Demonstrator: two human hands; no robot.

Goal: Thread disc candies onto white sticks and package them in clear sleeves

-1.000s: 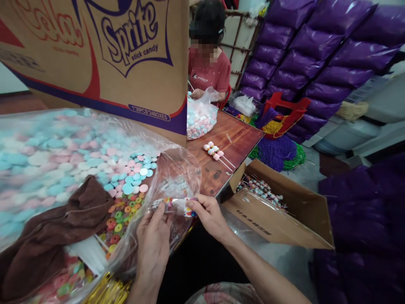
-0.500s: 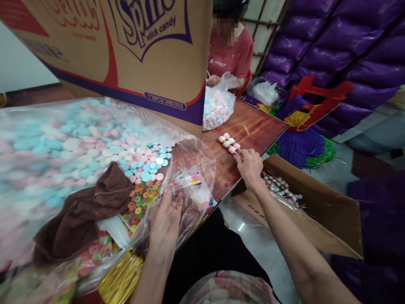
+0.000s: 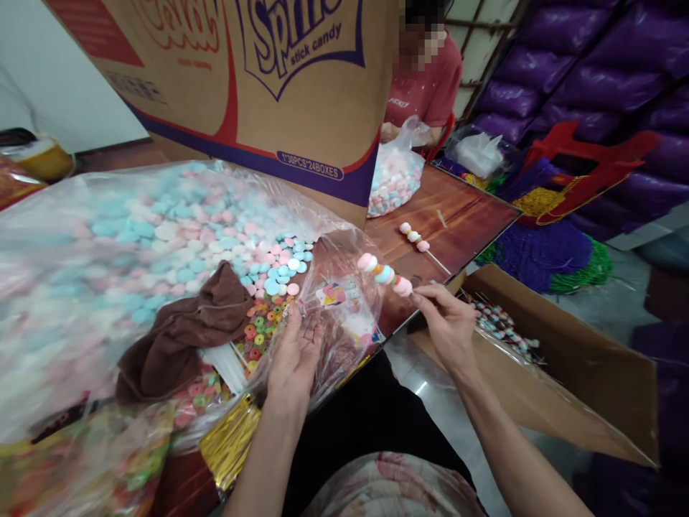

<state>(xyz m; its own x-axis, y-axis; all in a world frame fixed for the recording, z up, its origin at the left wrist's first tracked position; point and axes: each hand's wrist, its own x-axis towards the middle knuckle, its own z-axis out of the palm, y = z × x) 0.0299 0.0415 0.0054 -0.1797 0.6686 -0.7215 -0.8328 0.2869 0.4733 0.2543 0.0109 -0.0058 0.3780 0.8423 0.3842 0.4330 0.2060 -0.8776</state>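
Observation:
My right hand [image 3: 448, 319] pinches the stick end of a candy skewer [image 3: 384, 274], threaded with pink, white and blue pieces and small coloured rings. The skewer points left, above the table. My left hand [image 3: 297, 348] is palm up, its thumb pressed on the end of a small clear printed plastic bag [image 3: 332, 294]. That bag lies just left of the skewer's tip, apart from it. A second candy skewer [image 3: 414, 237] rests on the wooden table [image 3: 457, 208] beyond my right hand. Fruit-coloured candy rings [image 3: 259, 327] lie beside my left hand.
A large carton [image 3: 301, 93] stands on the table. Left of me spreads a plastic bag of pastel candies [image 3: 177, 230], with a brown cloth [image 3: 183, 337] and gold twist ties [image 3: 229, 441]. An open box [image 3: 597, 366] with skewers sits at right. A person [image 3: 430, 79] sits opposite.
My right hand has lifted one candy skewer off the table and brought it left, towards the small bag. The other skewer stays on the table. My view has shifted left.

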